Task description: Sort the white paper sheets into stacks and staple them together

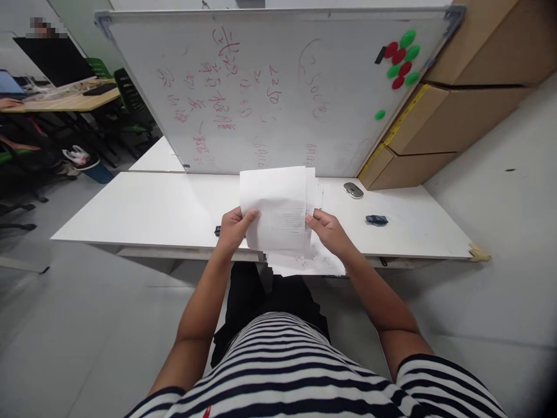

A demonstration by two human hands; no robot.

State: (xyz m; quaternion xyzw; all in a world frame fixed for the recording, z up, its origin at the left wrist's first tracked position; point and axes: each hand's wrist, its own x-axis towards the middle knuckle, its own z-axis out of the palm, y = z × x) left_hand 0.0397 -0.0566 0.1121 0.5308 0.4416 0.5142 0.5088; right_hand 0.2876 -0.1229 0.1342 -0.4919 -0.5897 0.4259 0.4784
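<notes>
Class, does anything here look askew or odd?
Yes. The red writing on the whiteboard runs sideways, as if the board were turned. The papers in the left hand and right hand sit unevenly, edges jutting right.

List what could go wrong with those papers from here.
The held papers are staggered on the right, so a loose sheet might slip from between the left hand and right hand.

The lower sheets reach past the front edge of the white desk; a bump could send them off.

Red on the whiteboard (348,125): "6月11日" (262,157); "6月12日" (310,155)
</notes>
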